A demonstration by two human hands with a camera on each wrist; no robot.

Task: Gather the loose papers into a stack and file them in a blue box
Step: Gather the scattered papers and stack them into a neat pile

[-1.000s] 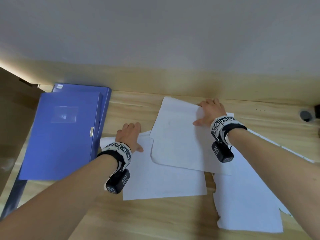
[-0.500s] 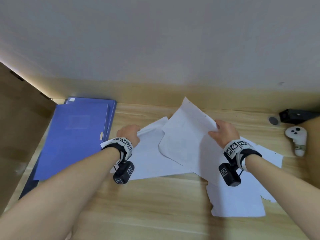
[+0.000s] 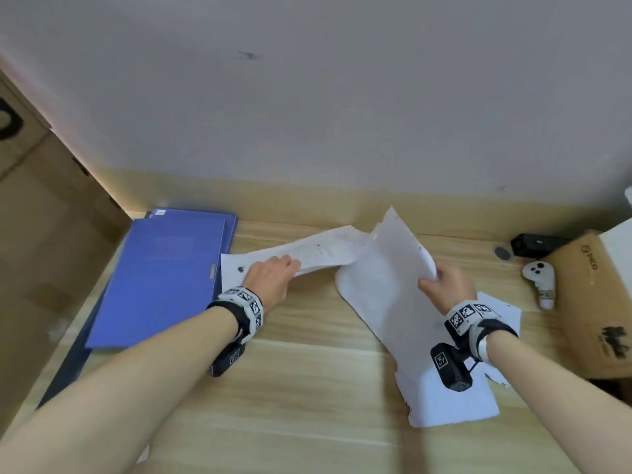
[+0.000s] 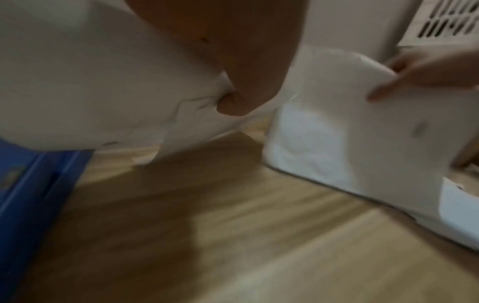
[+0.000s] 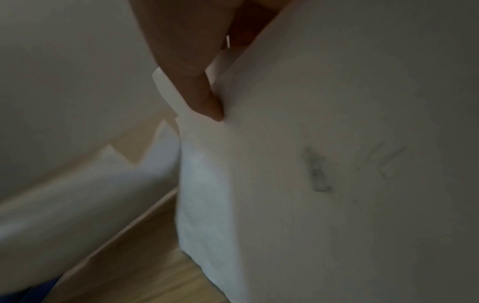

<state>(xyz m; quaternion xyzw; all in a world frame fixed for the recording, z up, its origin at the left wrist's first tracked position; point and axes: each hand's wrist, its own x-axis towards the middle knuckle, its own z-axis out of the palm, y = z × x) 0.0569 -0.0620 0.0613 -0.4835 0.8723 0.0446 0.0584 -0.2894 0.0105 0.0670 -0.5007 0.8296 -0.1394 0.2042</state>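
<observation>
You are mid-gather: each hand lifts white sheets off the wooden bench point(image 3: 307, 388), and no single stack is formed yet.

Your left hand point(image 3: 272, 278) pinches the left sheets point(image 3: 321, 251) by their near edge; their long axis runs left to right, the far end rising toward the right. Your right hand point(image 3: 448, 285) is clamped on the right sheets point(image 3: 383, 285), which stand tilted, long axis running from the wall down toward you, lower end trailing on the bench. A torn sheet point(image 3: 451, 405) lies flat beneath your right wrist. The blue box point(image 3: 160, 278), lid closed, lies flat at left, long axis pointing away from you, just beside the left sheets. Next, I judge, you bring both handfuls together, square their edges, add the torn sheet, then open the box.
</observation>
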